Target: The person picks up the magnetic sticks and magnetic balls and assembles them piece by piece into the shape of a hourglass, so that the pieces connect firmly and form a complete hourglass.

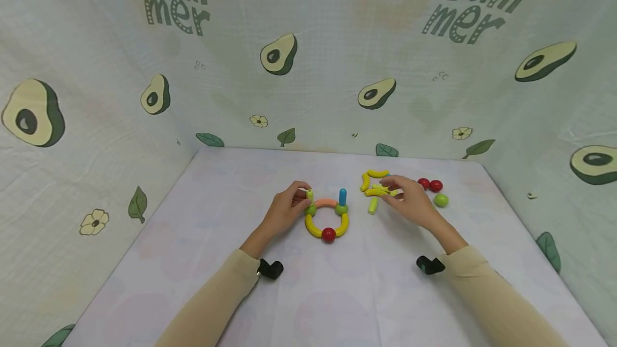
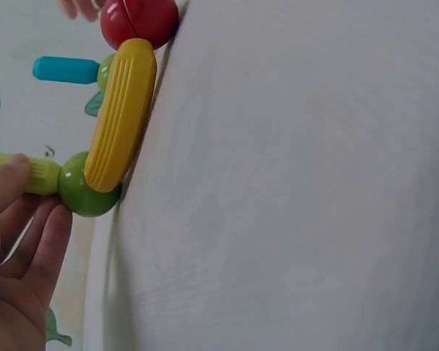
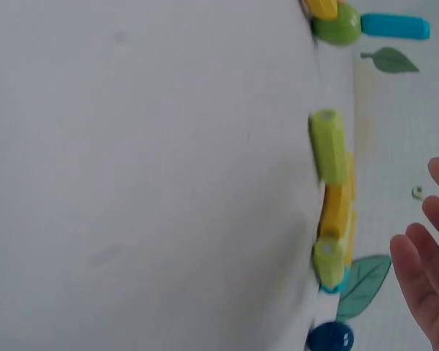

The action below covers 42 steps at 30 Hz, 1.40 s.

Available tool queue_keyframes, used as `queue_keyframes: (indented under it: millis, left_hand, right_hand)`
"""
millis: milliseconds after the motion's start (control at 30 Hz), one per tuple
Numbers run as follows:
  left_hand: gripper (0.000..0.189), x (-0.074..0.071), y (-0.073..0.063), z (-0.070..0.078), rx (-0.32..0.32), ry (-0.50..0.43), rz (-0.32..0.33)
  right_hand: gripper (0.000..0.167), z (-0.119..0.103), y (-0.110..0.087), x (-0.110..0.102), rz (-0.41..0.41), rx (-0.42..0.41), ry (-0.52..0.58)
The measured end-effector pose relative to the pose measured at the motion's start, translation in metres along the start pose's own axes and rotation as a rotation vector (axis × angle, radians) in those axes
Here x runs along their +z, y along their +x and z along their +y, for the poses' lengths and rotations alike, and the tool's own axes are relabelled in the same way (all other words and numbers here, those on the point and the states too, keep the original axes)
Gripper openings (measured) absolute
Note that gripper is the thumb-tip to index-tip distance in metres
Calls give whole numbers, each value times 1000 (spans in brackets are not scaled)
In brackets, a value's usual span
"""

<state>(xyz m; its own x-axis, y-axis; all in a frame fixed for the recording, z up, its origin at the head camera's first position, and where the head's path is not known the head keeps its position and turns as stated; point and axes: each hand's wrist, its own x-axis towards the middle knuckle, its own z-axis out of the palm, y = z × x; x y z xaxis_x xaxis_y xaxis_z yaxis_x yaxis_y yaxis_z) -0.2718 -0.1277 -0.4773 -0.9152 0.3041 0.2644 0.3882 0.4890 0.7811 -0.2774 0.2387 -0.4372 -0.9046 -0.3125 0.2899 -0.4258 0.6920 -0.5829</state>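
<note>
My left hand [image 1: 283,212] pinches an upright light green rod [image 2: 44,176] between thumb and fingers. That rod stands on a green ball [image 2: 86,186] at the left of a ring lying on the table. Yellow curved pieces [image 2: 123,113], a red ball [image 1: 329,235] and a salmon curved piece [image 1: 326,203] make up the rest of the ring, with a second green ball [image 1: 341,209] bearing an upright blue rod [image 1: 343,196]. Over a group of loose pieces hovers my right hand [image 1: 409,200], fingers spread and relaxed, holding nothing.
Loose yellow curved pieces [image 1: 378,174] and a light green rod [image 1: 373,206] lie under and beside the right hand. Farther right are red balls [image 1: 436,186] and a green ball [image 1: 441,200]; a dark blue ball [image 3: 330,337] shows in the right wrist view. Printed cloth [image 1: 328,122] hangs behind.
</note>
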Motion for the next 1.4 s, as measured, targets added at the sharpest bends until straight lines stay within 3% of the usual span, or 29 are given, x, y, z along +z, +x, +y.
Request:
queue_keyframes:
  millis: [267, 567, 833, 1100, 1400]
  left_hand:
    - [32, -1, 0, 0, 3, -3, -7]
    - [32, -2, 0, 0, 20, -6, -10]
    - [32, -1, 0, 0, 9, -8, -9]
    - [32, -1, 0, 2, 3, 0, -5]
    - [31, 0, 0, 2, 2, -8, -4]
  right_hand:
    - [37, 54, -26, -46, 47, 62, -158]
    - [36, 94, -39, -66, 73, 62, -234]
    - [36, 90, -33, -61, 44, 48, -245]
    - [42, 68, -13, -39, -99, 16, -238]
    - [41, 59, 3, -17, -179, -22, -175]
